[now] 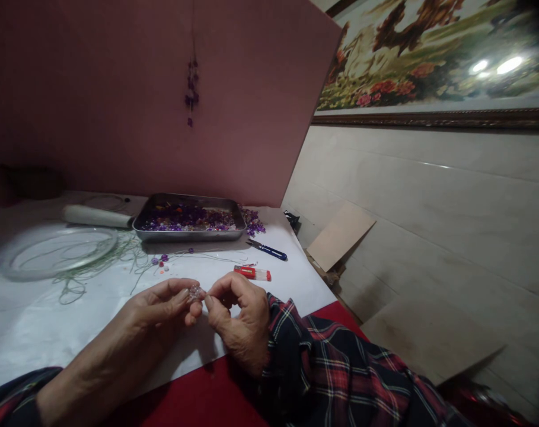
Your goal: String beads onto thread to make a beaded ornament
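A: Fingers first. What are they on?

B: Left hand [169, 302] pinches a small clear faceted bead cluster [195, 292] between thumb and forefinger. Right hand [238, 317] has its fingertips pressed together just right of it, touching it. Probably gripping a thread end, but the thread is too thin to tell.

A: Where is the cluster?

B: Held just above the white sheet [38, 332], near edge of the table, centre of view.

A: Step in hand?

B: Looks like bead threading or knotting, mid-assembly. My read: the next move needs a steady left pinch and a fine pull or feed from the right, cord kept taut.

A: Materials further out?

B: Red and clear plastic lighter [252, 273] just beyond the right hand. Blue-handled thread snips [266, 249] farther right. Loose purple round beads [160, 261] and thin greenish cord [95, 264] tangled to the left. Shiny rectangular metal tray [189, 220] at the far side, full of glossy purple beads. Clear round dish [56, 249] far left. Plaid flannel sleeve [340, 367], red cloth [198, 397] under the sheet.
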Demonstrator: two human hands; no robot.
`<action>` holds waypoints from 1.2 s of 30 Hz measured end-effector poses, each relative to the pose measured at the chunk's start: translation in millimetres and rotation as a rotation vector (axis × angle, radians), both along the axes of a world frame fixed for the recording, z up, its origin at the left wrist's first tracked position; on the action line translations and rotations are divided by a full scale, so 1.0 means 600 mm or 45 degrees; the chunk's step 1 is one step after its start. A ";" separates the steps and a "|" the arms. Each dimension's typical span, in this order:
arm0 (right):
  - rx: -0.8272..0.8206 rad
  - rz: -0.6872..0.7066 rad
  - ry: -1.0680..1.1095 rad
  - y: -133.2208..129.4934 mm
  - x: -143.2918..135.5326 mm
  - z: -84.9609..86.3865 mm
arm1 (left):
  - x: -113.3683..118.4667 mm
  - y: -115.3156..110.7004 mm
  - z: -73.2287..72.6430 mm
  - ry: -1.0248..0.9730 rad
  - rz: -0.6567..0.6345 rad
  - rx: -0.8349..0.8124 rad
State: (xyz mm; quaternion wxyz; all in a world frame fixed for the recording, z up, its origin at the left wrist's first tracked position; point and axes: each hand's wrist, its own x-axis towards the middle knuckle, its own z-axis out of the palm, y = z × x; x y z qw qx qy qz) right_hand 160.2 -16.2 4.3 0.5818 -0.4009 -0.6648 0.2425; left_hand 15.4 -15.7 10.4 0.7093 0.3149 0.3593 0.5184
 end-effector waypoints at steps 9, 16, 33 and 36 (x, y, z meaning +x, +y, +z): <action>-0.024 0.013 -0.012 -0.002 0.001 0.001 | -0.002 0.003 -0.006 -0.019 -0.016 -0.024; -0.017 0.021 -0.022 -0.003 0.002 0.000 | -0.006 0.007 -0.015 -0.014 -0.018 0.003; -0.019 0.001 -0.046 -0.004 0.001 0.003 | -0.004 0.003 -0.006 -0.017 -0.031 0.019; 0.008 -0.017 -0.060 -0.004 0.001 0.004 | -0.004 0.005 -0.006 -0.021 -0.013 0.013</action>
